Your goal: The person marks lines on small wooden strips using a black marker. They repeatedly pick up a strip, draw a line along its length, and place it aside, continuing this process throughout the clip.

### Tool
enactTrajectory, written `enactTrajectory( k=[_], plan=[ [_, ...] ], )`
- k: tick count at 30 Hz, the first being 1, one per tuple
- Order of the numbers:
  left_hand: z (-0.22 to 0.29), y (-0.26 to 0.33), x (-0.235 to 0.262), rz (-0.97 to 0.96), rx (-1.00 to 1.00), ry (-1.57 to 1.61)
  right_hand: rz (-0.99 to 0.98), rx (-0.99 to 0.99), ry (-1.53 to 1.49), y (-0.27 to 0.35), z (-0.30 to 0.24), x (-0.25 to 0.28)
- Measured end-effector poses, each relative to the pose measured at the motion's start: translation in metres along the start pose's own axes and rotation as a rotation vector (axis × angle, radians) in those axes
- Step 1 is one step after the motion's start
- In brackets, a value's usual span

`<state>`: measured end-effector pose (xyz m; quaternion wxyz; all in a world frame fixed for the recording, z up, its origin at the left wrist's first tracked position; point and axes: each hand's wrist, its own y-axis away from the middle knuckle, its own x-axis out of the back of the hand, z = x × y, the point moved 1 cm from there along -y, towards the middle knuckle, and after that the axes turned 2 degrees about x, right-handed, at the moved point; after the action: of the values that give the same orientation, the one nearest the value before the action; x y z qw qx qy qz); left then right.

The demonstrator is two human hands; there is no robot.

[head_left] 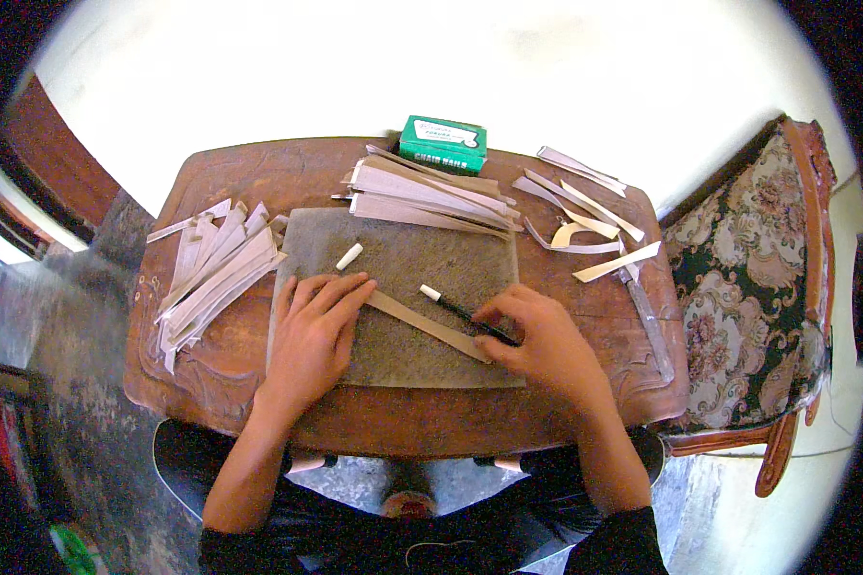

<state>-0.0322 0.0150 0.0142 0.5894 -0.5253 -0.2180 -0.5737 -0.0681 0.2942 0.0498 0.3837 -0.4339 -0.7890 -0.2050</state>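
A flat greyish-brown strip (pixel 430 326) lies slantwise on the dark rough mat (pixel 403 369). My left hand (pixel 314 321) rests flat on the mat, fingers stretched out, fingertips at the strip's upper left end. At its lower right end is my right hand (pixel 537 340), with the thumb at the strip's tip. Thumb and forefinger close around a black marker (pixel 457 309), whose white end points up and left, just above the strip. A small white cap (pixel 350 256) lies loose beyond my left fingertips.
Pale strips lie in a pile (pixel 222 273) at the left and a stack (pixel 431 196) at the back. A green box (pixel 443 144) stands behind. Curved offcuts (pixel 585 216) and a knife-like tool (pixel 649 321) lie right on the wooden table (pixel 403 422). A patterned chair (pixel 753 297) adjoins it.
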Motion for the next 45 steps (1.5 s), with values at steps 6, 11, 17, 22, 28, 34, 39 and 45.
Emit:
enactTrajectory(
  k=[6, 11, 17, 22, 28, 34, 39, 45],
  plan=[
    [-0.002, 0.0, 0.002, -0.025, 0.001, 0.025, -0.031, 0.009, 0.103, 0.014, -0.007, -0.013],
    [-0.003, 0.001, 0.011, -0.099, -0.013, 0.037, -0.049, 0.021, 0.147, 0.016, -0.008, -0.016],
    [-0.005, 0.003, 0.02, -0.167, -0.055, 0.097, -0.003, 0.081, 0.124, 0.019, -0.009, -0.01],
    [-0.003, 0.005, 0.025, -0.249, -0.017, 0.114, 0.014, 0.056, 0.081, 0.022, -0.007, 0.0],
    [0.005, -0.002, 0.03, -0.222, -0.04, 0.196, 0.111, 0.088, 0.054, 0.022, -0.006, 0.016],
    [0.006, -0.049, 0.037, -0.058, -0.153, 0.246, 0.225, 0.162, 0.116, 0.0, 0.006, 0.043],
    [-0.021, -0.111, 0.026, 0.007, -0.179, 0.221, 0.357, 0.256, 0.19, -0.054, 0.031, 0.058],
    [-0.045, -0.139, -0.001, 0.053, -0.133, 0.1, 0.329, 0.228, 0.194, -0.097, 0.061, 0.045]
  ],
)
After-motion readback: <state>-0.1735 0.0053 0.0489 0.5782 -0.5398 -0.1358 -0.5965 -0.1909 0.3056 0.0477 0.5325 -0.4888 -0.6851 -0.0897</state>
